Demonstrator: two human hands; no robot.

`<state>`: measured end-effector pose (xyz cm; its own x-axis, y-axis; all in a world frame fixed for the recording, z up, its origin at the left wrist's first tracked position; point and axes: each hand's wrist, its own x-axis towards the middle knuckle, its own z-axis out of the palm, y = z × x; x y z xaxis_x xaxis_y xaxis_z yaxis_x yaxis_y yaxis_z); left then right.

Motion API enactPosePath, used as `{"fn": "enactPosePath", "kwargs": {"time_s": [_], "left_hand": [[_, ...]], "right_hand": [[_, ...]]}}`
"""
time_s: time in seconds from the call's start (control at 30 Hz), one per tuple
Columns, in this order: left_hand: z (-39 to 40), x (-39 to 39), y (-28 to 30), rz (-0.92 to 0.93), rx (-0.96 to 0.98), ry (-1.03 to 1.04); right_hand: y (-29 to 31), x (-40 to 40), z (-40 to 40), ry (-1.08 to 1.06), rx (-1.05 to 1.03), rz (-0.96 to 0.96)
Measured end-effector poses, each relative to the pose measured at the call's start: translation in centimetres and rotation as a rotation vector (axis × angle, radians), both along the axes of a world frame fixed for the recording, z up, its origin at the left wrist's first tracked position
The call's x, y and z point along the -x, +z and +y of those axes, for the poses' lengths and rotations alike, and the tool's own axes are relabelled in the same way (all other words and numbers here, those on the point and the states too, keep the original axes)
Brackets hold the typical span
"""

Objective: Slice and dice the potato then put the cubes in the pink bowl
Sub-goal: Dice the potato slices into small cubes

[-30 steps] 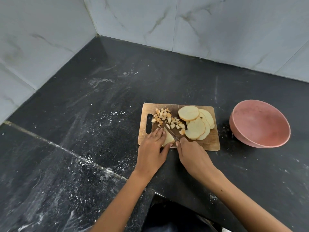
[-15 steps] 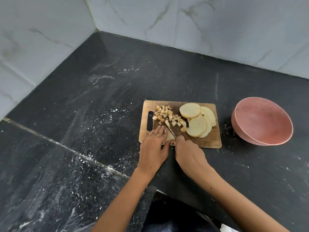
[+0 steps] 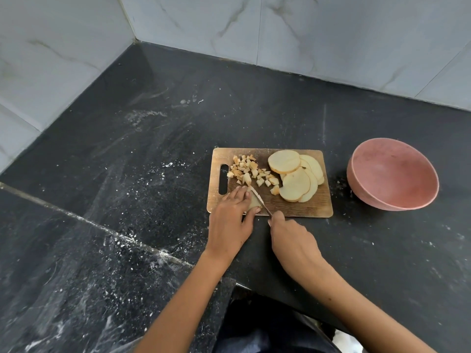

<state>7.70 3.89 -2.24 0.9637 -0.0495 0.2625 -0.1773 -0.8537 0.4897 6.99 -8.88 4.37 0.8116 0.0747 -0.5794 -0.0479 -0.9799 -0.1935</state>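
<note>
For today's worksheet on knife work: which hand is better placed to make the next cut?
The right hand: it already grips the knife, blade over the slice that the left hand pins on the board.

The knife (image 3: 260,201) handle is buried inside the right hand (image 3: 293,240); the left hand (image 3: 230,217) covers most of the potato slice (image 3: 254,203) beneath it.

Place: home kitchen | Signs: dark stone counter (image 3: 254,118) running into a corner; pale marble-look wall tiles (image 3: 331,34) at far and left; wooden chopping board (image 3: 300,205) with potato slices (image 3: 295,184); pink bowl (image 3: 392,174) at right
</note>
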Motion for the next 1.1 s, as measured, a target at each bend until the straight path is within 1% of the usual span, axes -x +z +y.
{"fn": "enactPosePath", "kwargs": {"time_s": [0.2,0.33,0.5,0.57,0.73,0.83,0.9,1.1], "left_hand": [[-0.3,0.1,-0.3,-0.021,0.001,0.009],[-0.5,0.1,-0.4,-0.013,-0.016,0.026],[-0.9,0.3,-0.2,-0.001,-0.038,0.042],[-0.8,0.4,-0.2,0.008,-0.021,0.044],[-0.8,0.8,0.2,0.02,0.021,0.048],[-0.7,1.3,0.1,0.002,-0.005,0.036],[-0.7,1.5,-0.1,-0.01,-0.009,0.052],[-0.8,1.3,-0.3,-0.007,0.015,0.133]], "right_hand": [[0.1,0.2,-0.2,-0.039,-0.014,-0.005],[-0.2,0.0,-0.2,-0.024,-0.022,-0.023],[-0.5,3.3,-2.6,-0.026,-0.03,-0.017],[-0.5,3.5,-3.2,-0.043,-0.059,-0.038],[-0.7,0.9,-2.9,-0.098,-0.189,-0.111],[-0.2,0.5,-3.7,-0.126,-0.252,-0.146],[0.2,0.5,-3.8,-0.107,-0.271,-0.154],[0.2,-0.4,-1.9,0.01,-0.184,-0.148]]}}
